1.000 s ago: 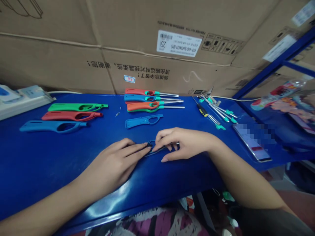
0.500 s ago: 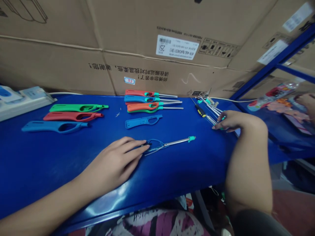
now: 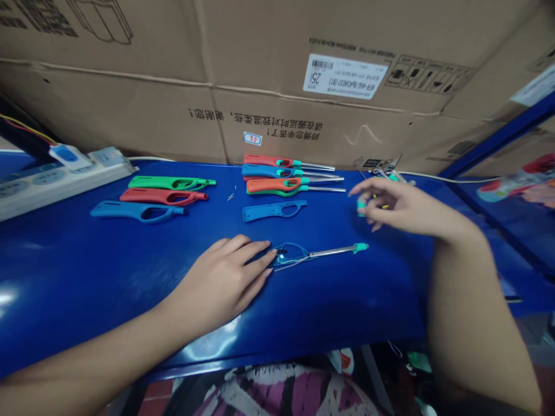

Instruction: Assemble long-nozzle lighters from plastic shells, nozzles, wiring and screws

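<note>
Left hand (image 3: 219, 283): flat, palm down on the blue table (image 3: 87, 277), fingers loosely spread and pinning the handle end of an open lighter half (image 3: 299, 254), whose metal tube with teal tip runs away beyond the fingertips. Right hand (image 3: 401, 208): raised, fingers curled around a small teal-ended part (image 3: 362, 206), blurred. Spare blue shell (image 3: 269, 210) lies just past the left fingertips; finished lighters (image 3: 281, 173) farther beyond.

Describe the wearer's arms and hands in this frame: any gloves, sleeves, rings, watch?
Both are bare. The left hand and right hand have no gloves, rings or watch, and no sleeve shows on either forearm. Fingernails look short and plain. At the bottom edge, patterned clothing in pink, white and dark shows below the table edge.
</note>
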Action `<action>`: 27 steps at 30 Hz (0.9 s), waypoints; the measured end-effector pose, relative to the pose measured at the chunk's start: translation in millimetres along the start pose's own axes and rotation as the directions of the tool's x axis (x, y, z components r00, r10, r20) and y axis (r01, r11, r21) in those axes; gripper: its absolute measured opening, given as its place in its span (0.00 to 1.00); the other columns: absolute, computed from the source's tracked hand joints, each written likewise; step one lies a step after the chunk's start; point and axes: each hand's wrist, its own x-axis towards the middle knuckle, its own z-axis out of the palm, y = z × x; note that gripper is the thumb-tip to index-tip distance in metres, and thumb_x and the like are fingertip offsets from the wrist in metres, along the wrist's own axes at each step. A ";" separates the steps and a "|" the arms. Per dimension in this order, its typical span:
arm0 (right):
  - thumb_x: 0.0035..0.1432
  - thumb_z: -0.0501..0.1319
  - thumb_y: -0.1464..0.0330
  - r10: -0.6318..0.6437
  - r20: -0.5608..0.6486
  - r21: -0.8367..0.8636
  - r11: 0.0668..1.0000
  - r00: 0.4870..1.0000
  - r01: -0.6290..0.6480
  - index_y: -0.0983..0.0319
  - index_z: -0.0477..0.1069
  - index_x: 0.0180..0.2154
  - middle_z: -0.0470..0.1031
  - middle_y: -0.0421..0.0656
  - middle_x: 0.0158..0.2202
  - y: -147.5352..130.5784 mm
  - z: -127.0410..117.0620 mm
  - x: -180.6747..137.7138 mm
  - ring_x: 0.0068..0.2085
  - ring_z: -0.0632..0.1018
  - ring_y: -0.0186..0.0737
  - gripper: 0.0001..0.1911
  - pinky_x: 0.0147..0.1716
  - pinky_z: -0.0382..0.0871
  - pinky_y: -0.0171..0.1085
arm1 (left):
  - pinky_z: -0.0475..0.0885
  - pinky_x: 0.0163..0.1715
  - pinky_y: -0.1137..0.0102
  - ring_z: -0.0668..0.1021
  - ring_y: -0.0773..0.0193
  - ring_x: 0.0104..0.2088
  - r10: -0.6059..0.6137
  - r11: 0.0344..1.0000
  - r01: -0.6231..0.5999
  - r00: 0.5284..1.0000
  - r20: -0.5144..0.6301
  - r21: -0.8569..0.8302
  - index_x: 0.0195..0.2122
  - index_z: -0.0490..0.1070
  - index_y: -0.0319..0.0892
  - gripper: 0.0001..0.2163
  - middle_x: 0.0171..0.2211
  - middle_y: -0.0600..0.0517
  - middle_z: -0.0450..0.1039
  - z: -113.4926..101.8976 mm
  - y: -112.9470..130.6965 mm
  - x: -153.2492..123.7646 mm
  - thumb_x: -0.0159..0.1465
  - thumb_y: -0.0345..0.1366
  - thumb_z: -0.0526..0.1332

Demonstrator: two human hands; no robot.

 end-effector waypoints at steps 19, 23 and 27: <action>0.63 0.63 0.69 -0.644 0.044 -0.337 0.710 0.763 0.618 0.59 0.74 0.38 0.74 0.45 0.40 -9.7 88.0 30.2 0.45 0.74 0.43 0.02 0.48 0.67 0.43 | 0.78 0.44 0.57 0.76 0.54 0.45 -0.034 0.983 0.036 0.999 0.013 -0.182 0.57 0.74 0.41 0.15 0.49 0.44 0.76 4.8 -6.4 -2.5 0.73 0.35 0.56; 0.64 0.65 0.67 -0.598 0.209 -0.282 0.721 0.774 0.633 0.59 0.75 0.38 0.75 0.42 0.38 -15.4 107.6 25.0 0.42 0.74 0.41 0.03 0.46 0.64 0.43 | 0.76 0.47 0.60 0.77 0.56 0.47 -0.068 0.955 0.055 0.997 -0.033 -0.291 0.60 0.70 0.38 0.17 0.48 0.45 0.77 7.5 -7.4 -3.9 0.71 0.34 0.59; 0.65 0.63 0.68 -0.580 0.227 -0.292 0.726 0.782 0.623 0.60 0.76 0.37 0.75 0.41 0.36 -14.7 114.4 22.8 0.41 0.73 0.40 0.03 0.44 0.62 0.42 | 0.76 0.47 0.61 0.77 0.57 0.46 -0.103 0.929 0.078 0.993 -0.050 -0.362 0.60 0.69 0.38 0.18 0.48 0.45 0.78 10.4 -7.6 -4.0 0.70 0.34 0.61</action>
